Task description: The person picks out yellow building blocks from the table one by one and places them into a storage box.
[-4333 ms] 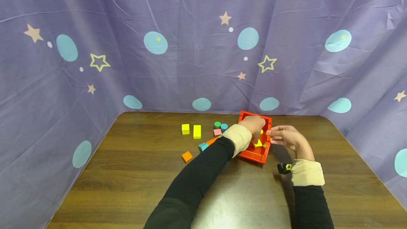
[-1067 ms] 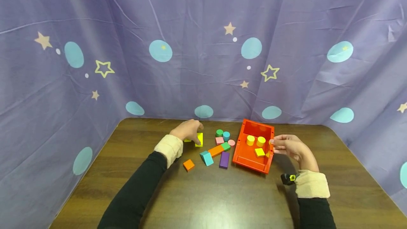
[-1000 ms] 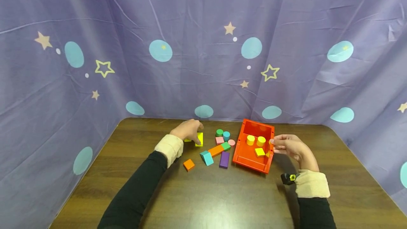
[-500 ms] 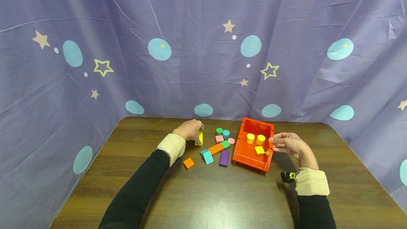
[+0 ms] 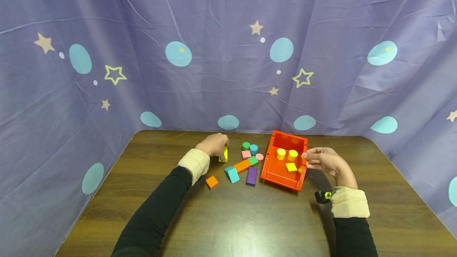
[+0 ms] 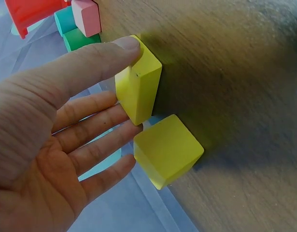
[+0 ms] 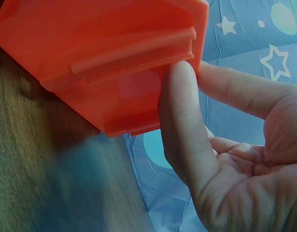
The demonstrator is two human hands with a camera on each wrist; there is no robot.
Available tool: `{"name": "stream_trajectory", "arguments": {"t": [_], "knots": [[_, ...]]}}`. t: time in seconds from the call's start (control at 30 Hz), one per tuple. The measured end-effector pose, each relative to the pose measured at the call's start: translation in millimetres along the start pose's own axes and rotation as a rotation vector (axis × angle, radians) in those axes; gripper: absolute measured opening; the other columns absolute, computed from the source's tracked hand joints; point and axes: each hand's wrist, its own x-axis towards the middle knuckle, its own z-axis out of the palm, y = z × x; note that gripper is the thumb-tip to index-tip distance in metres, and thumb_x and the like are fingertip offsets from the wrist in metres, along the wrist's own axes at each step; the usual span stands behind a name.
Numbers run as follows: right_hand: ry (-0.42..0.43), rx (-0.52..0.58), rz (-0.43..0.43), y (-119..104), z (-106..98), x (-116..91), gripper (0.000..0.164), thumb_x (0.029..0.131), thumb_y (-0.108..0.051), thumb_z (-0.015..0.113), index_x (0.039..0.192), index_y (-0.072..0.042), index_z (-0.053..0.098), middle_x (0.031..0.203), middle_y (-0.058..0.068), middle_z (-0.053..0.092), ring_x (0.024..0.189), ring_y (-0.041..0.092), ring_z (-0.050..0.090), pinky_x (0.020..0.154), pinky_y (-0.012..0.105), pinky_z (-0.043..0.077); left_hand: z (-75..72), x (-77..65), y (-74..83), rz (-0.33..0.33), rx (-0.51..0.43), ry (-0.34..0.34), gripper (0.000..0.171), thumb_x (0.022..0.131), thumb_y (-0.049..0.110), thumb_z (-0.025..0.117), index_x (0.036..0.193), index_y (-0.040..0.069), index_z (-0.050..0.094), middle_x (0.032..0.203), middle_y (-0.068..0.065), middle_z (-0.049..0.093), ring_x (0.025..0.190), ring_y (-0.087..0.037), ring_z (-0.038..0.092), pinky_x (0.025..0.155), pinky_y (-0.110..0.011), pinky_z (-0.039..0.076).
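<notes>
My left hand [image 5: 213, 145] is at the yellow rectangular block [image 6: 147, 84] left of the middle. In the left wrist view the thumb lies on one end of this block and the other fingers reach its far side, pinching it. A yellow cube [image 6: 168, 150] sits right beside it near the fingertips; in the head view the hand hides it. My right hand [image 5: 327, 161] pinches the right rim of a red plastic bin [image 7: 124, 53] between thumb and fingers. Inside the bin are two yellow cylinders [image 5: 281, 154] and a yellow square block [image 5: 291, 167].
Between hand and bin lie a green cylinder [image 5: 246, 146], a blue cylinder [image 5: 253, 149], a pink block [image 5: 246, 154], a pink disc [image 5: 259, 157], an orange block [image 5: 242, 166], a green block [image 5: 253, 161], a teal wedge [image 5: 232, 174] and a purple block [image 5: 251, 176]. An orange square [image 5: 212, 182] lies nearer.
Earlier my left hand was inside the bin; it has since moved left to the yellow blocks. Over the last second its fingers have drawn in around the rectangular block. My right hand stays at the rim.
</notes>
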Motion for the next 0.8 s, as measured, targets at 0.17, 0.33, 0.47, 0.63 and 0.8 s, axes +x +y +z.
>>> {"name": "stream_trajectory", "arguments": {"t": [0.17,0.33,0.47,0.63,0.8], "knots": [[0.001,-0.001,-0.011,0.6,0.1,0.3,0.018,0.101,-0.006,0.058,0.114,0.005,0.053,0.092,-0.006,0.073,0.077,0.006,0.069,0.077,0.025,0.061,0.6,1.2,-0.4,0.015,-0.003,0.004,0.038,0.071,0.019,0.094,0.102,0.005,0.077,0.095,-0.006,0.072,0.082,-0.019,0.060,0.079,-0.034,0.055],[0.000,-0.002,-0.014,1.0,0.2,0.4,0.018,0.101,-0.006,0.058,0.114,0.005,0.053,0.092,-0.005,0.073,0.077,0.006,0.069,0.077,0.025,0.061,1.5,2.1,-1.1,0.026,-0.009,0.017,0.032,0.070,0.017,0.095,0.095,0.006,0.077,0.086,-0.003,0.070,0.077,-0.017,0.058,0.072,-0.032,0.053],[0.001,-0.005,-0.014,1.4,-0.1,0.7,0.020,0.101,-0.006,0.058,0.116,0.006,0.052,0.092,-0.006,0.072,0.078,0.006,0.070,0.077,0.025,0.061,1.1,1.5,-0.6,0.028,-0.013,0.014,0.031,0.070,0.016,0.094,0.094,0.006,0.077,0.084,-0.003,0.070,0.076,-0.018,0.058,0.071,-0.031,0.053],[-0.003,0.004,-0.008,1.5,-0.2,0.9,0.018,0.101,-0.005,0.057,0.115,0.006,0.052,0.093,-0.005,0.072,0.077,0.006,0.070,0.077,0.025,0.061,0.5,1.1,0.0,0.025,-0.013,0.007,0.032,0.071,0.017,0.094,0.096,0.006,0.077,0.085,-0.003,0.070,0.076,-0.018,0.058,0.072,-0.031,0.053],[-0.003,0.002,-0.005,0.7,0.0,0.3,0.018,0.101,-0.006,0.058,0.114,0.006,0.053,0.093,-0.005,0.072,0.077,0.006,0.069,0.077,0.024,0.061,1.2,1.5,-1.3,0.028,-0.018,0.004,0.030,0.071,0.018,0.094,0.092,0.006,0.077,0.083,-0.002,0.070,0.075,-0.017,0.058,0.071,-0.031,0.053]]}}
